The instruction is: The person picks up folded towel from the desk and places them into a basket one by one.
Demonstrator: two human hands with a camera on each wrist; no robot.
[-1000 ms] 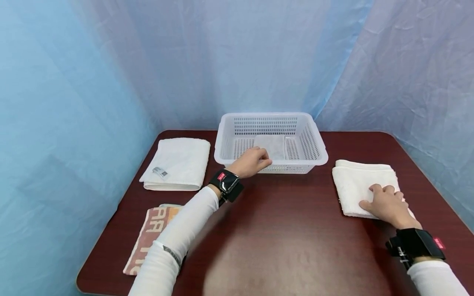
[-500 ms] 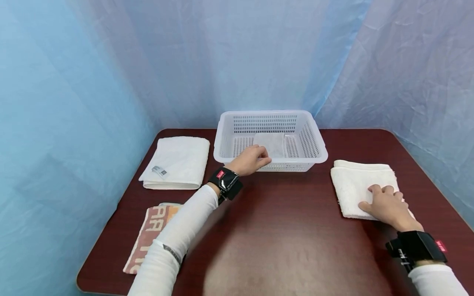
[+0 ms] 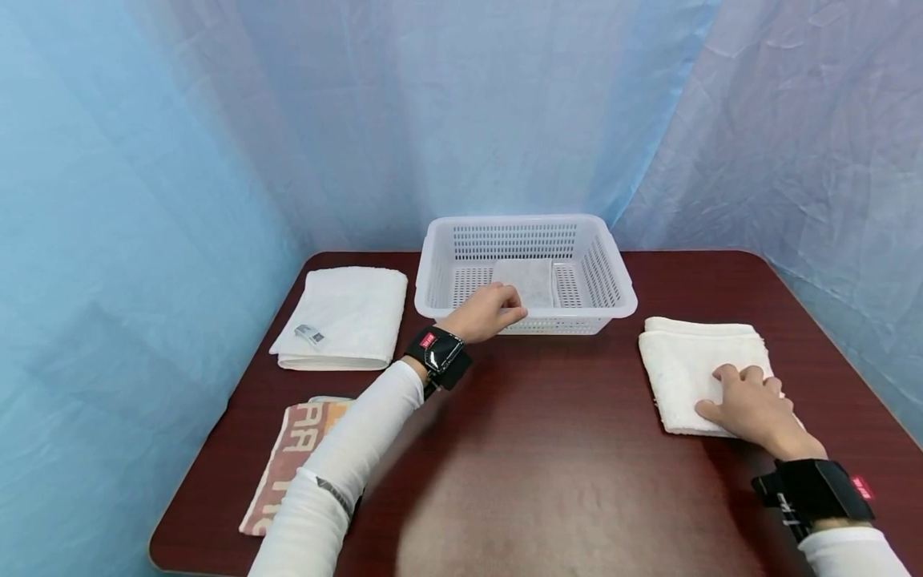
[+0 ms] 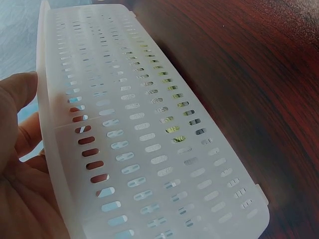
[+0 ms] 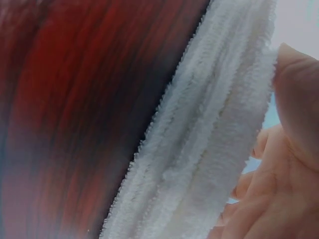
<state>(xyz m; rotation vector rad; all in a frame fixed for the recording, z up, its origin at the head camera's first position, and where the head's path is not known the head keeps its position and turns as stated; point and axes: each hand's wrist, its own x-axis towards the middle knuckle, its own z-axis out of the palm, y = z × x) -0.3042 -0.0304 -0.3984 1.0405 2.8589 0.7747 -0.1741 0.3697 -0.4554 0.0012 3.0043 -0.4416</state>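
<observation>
In the head view my left hand [image 3: 485,312] is at the near rim of a white perforated plastic basket [image 3: 616,276]. The left wrist view shows its fingers curled over the basket rim [image 4: 46,94], with the thumb tip at the edge. A small folded pale cloth [image 3: 530,280] lies inside the basket. On the right, my right hand [image 3: 753,405] presses on a folded white towel [image 3: 685,361], its fingers spread over the near right part. In the right wrist view, the towel's thick fuzzy edge [image 5: 199,129] stands close beside the thumb.
Another folded white towel [image 3: 353,312] with a label lies at the back left. Nearer me, a folded reddish towel with letters [image 3: 288,453] is partly covered by my left sleeve. The dark red table [image 3: 562,449] backs onto pale blue curtains [image 3: 505,104].
The white towel under my right hand has slid slightly toward me and left, with the hand on it. My left hand and the basket keep their places; the head view shifts slightly.
</observation>
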